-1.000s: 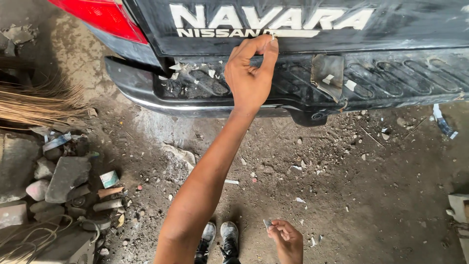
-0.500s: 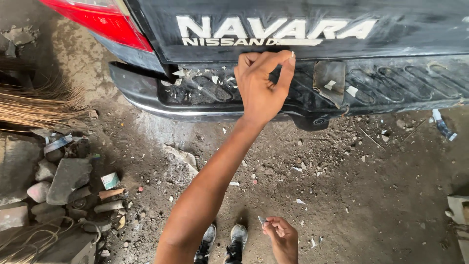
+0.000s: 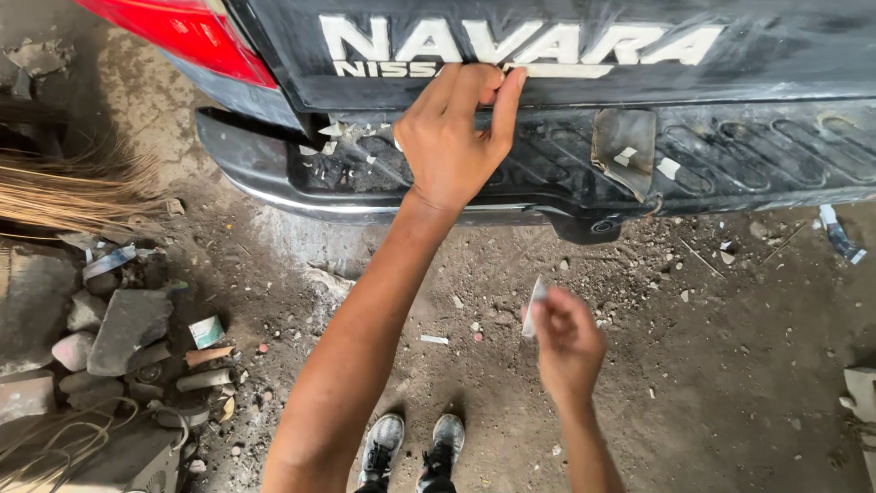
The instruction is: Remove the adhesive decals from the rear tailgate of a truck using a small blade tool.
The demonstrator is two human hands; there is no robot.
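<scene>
Head view, looking down. The left hand (image 3: 452,137) is stretched far forward, arm nearly straight, and its fingertips are pinched together on the white lettering (image 3: 520,50) along the lower edge of the dark tailgate (image 3: 785,55). Thumb and forefinger meet right at the small lower line of letters, as if gripping a thin edge there; what exactly sits between them is too small to tell. The lettering runs left to right across the tailgate, so its long axis lies across the line of the arm, and it sits at the far end of the scene, above the bumper (image 3: 730,160).

The right hand (image 3: 566,342) hangs much nearer, low over the dirt floor (image 3: 730,365), well apart from the tailgate. Its fingers are closed in a pinch on a small pale strip (image 3: 535,306) that stands up from the fingertips. So the left hand is the one on the lettering; the right is back and below.

Scraps of pale material dot the bumper step. A red tail light (image 3: 182,32) shows far left, a broom (image 3: 64,187) and rubble (image 3: 109,329) lie left, and the person's shoes (image 3: 411,443) are at the near edge.
</scene>
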